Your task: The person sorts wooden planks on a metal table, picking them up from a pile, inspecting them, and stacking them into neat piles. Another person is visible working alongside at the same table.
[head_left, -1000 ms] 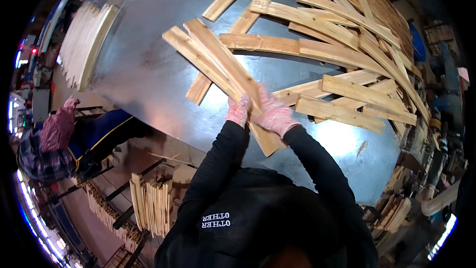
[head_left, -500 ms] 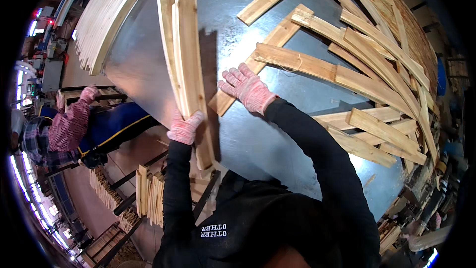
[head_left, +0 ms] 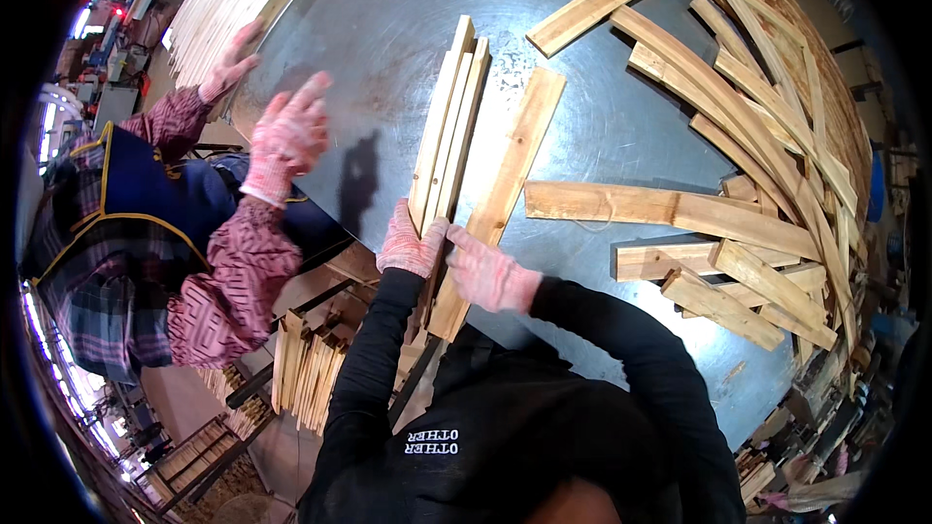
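On the grey metal table [head_left: 388, 29], the gloved left hand [head_left: 410, 245] is clamped around the near end of a bundle of about three thin, pale wooden slats [head_left: 449, 121] standing on edge, while the gloved right hand [head_left: 488, 275] presses flat-fingered against one wider rough plank [head_left: 505, 184] just right of it.

A round grey metal table [head_left: 388, 29] serves as the landmark. Along its right rim lies a loose fan of curved wooden slats [head_left: 777, 136], overlapping one another. At its upper left edge rests a stack of thin pale strips [head_left: 228, 0]. Left of the table stands a co-worker in a blue apron [head_left: 146, 204] with patterned sleeves. Below the table's near-left edge, upright bundles of slats [head_left: 306, 369] stand on the floor.
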`<action>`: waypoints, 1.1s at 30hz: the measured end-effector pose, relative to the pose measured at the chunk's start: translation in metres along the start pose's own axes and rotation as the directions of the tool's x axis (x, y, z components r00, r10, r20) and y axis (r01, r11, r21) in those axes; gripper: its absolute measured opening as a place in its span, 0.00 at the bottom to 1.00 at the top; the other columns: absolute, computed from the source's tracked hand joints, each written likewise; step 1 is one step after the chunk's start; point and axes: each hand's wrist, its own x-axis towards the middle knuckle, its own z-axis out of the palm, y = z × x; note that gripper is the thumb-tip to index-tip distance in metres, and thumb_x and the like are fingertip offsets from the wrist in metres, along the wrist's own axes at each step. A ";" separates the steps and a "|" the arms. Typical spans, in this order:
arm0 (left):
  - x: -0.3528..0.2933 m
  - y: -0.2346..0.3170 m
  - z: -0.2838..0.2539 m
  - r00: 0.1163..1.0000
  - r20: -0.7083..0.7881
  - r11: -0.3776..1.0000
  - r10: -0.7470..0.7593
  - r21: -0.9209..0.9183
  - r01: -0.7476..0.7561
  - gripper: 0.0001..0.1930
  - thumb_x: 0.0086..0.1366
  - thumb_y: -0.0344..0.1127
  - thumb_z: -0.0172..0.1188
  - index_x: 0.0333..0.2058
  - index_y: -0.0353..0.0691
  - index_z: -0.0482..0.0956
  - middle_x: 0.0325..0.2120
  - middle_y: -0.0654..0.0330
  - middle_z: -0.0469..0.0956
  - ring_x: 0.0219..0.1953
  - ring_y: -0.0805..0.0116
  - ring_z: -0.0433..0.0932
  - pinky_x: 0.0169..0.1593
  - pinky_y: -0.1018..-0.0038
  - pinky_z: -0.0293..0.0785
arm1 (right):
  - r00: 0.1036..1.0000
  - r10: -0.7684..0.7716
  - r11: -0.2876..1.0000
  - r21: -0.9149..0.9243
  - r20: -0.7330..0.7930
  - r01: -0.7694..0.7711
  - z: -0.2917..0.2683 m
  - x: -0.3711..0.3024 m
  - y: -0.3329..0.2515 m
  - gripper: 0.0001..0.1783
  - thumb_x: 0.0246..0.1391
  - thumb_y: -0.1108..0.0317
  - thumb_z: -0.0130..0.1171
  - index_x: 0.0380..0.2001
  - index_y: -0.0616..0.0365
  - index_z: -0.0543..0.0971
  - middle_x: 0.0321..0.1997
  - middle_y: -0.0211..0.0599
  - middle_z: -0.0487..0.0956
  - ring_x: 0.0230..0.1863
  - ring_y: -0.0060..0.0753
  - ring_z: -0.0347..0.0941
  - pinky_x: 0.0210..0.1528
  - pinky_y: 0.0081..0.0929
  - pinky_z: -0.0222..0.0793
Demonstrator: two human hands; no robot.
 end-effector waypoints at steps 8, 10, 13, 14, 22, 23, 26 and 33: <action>-0.011 0.000 0.024 0.959 0.222 0.889 0.176 0.383 -0.251 0.58 0.51 0.63 0.67 0.69 0.34 0.47 0.64 0.38 0.60 0.64 0.41 0.63 0.65 0.59 0.62 | 0.295 0.954 0.287 0.482 -0.061 -0.828 0.012 -0.002 -0.021 0.28 0.60 0.56 0.48 0.60 0.57 0.68 0.62 0.44 0.70 0.61 0.49 0.66 0.64 0.56 0.55; -0.042 -0.029 0.012 0.999 0.009 0.948 0.036 0.317 -0.037 0.59 0.51 0.62 0.67 0.70 0.34 0.45 0.64 0.38 0.60 0.64 0.41 0.63 0.65 0.59 0.63 | 0.313 0.938 0.011 0.888 0.151 -0.460 -0.001 0.045 -0.048 0.28 0.60 0.58 0.52 0.62 0.54 0.67 0.64 0.46 0.69 0.62 0.48 0.65 0.64 0.49 0.58; -0.038 -0.011 0.015 0.989 0.029 0.947 0.147 0.284 -0.149 0.60 0.50 0.61 0.68 0.70 0.35 0.43 0.64 0.38 0.60 0.64 0.41 0.63 0.65 0.59 0.63 | 0.050 0.924 -0.377 0.924 0.380 -0.059 -0.009 0.038 -0.060 0.38 0.57 0.65 0.57 0.69 0.59 0.58 0.66 0.59 0.62 0.68 0.56 0.58 0.68 0.41 0.57; -0.056 -0.022 0.003 0.995 -0.010 0.957 0.104 0.275 -0.097 0.60 0.50 0.60 0.69 0.70 0.35 0.42 0.64 0.38 0.60 0.64 0.41 0.63 0.65 0.59 0.63 | -0.010 0.964 -0.265 0.963 0.265 0.044 -0.014 0.041 -0.072 0.38 0.57 0.66 0.59 0.69 0.60 0.58 0.66 0.57 0.62 0.68 0.53 0.59 0.68 0.40 0.57; -0.068 -0.011 -0.012 1.000 -0.025 0.900 0.007 0.436 0.004 0.63 0.49 0.50 0.72 0.72 0.42 0.35 0.62 0.38 0.62 0.62 0.40 0.66 0.63 0.58 0.66 | 0.562 0.758 0.009 0.856 0.331 -0.517 -0.084 -0.059 -0.051 0.29 0.67 0.50 0.40 0.68 0.46 0.64 0.63 0.42 0.73 0.61 0.49 0.72 0.58 0.36 0.71; -0.071 -0.009 -0.020 1.000 -0.012 0.894 -0.020 0.448 0.023 0.63 0.48 0.49 0.73 0.73 0.47 0.35 0.61 0.39 0.63 0.60 0.41 0.68 0.61 0.58 0.68 | 0.616 0.757 0.229 0.795 0.218 -0.562 -0.079 -0.100 -0.052 0.30 0.68 0.49 0.36 0.67 0.49 0.64 0.61 0.43 0.74 0.61 0.43 0.72 0.57 0.37 0.72; -0.067 -0.049 -0.021 0.998 -0.046 0.839 0.052 0.544 -0.018 0.63 0.49 0.44 0.73 0.73 0.49 0.34 0.62 0.41 0.64 0.60 0.43 0.69 0.60 0.58 0.69 | 0.401 0.916 0.312 0.605 0.013 -0.733 -0.060 -0.259 -0.068 0.41 0.56 0.44 0.55 0.68 0.54 0.62 0.65 0.44 0.70 0.67 0.49 0.63 0.69 0.48 0.55; -0.060 -0.030 -0.021 0.982 -0.059 0.638 0.179 0.767 -0.071 0.63 0.46 0.54 0.74 0.72 0.41 0.40 0.65 0.44 0.60 0.63 0.46 0.65 0.58 0.55 0.69 | 0.184 0.981 0.190 -0.108 0.062 -0.976 -0.009 -0.429 -0.077 0.28 0.57 0.67 0.48 0.63 0.53 0.67 0.45 0.38 0.76 0.49 0.40 0.75 0.55 0.42 0.70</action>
